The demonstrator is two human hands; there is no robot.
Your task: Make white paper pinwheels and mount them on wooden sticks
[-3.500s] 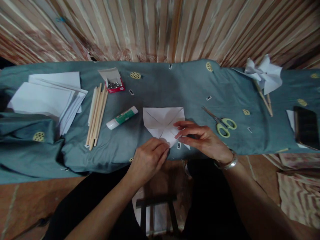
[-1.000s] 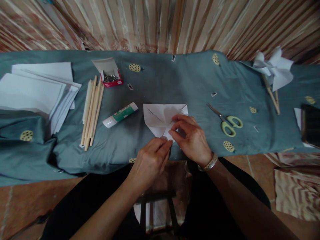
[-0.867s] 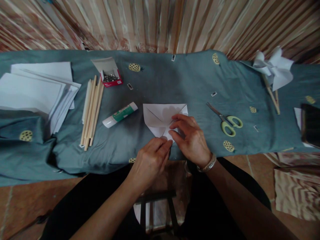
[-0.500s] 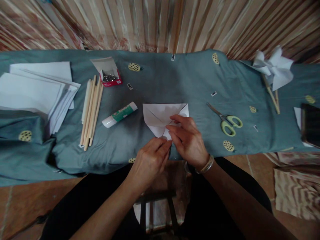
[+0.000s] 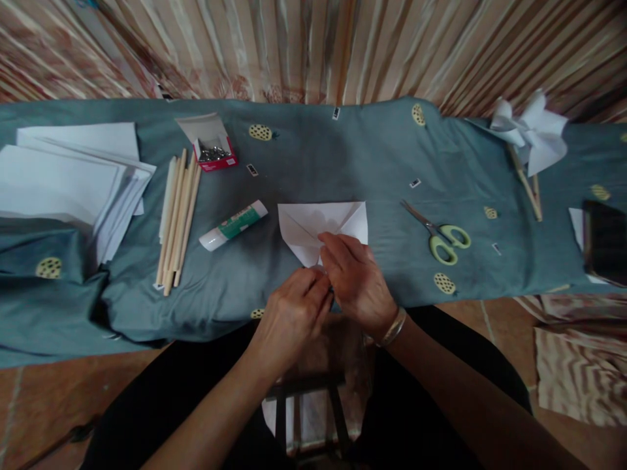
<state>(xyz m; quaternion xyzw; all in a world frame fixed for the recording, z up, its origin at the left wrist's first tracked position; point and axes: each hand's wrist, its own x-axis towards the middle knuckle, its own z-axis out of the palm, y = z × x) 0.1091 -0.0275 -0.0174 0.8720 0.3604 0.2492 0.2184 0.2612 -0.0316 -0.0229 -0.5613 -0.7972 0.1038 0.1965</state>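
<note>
A white sheet of paper [image 5: 300,225], slit or creased along lines running toward its middle, lies on the cloth in front of me. My left hand [image 5: 296,307] has its fingers closed in a pinch at the near corner of the sheet. Over the right part of the paper is my right hand [image 5: 360,281], its fingers drawn together with their tips near the centre. The right hand covers much of the near right side, and the pinched corner is mostly hidden. A glue stick [image 5: 234,226] lies to the left, and green-handled scissors [image 5: 438,236] lie to the right.
Wooden sticks [image 5: 179,222] lie left of the glue stick, below an open red box of metal pins [image 5: 215,156]. A stack of white paper [image 5: 59,176] sits far left. Paper pinwheels [image 5: 531,130] on sticks and a dark phone-like object [image 5: 606,241] are at the right.
My right hand has shifted left across the paper toward its centre, its fingers now closer together. The left hand stays at the near corner. The whole view has moved slightly.
</note>
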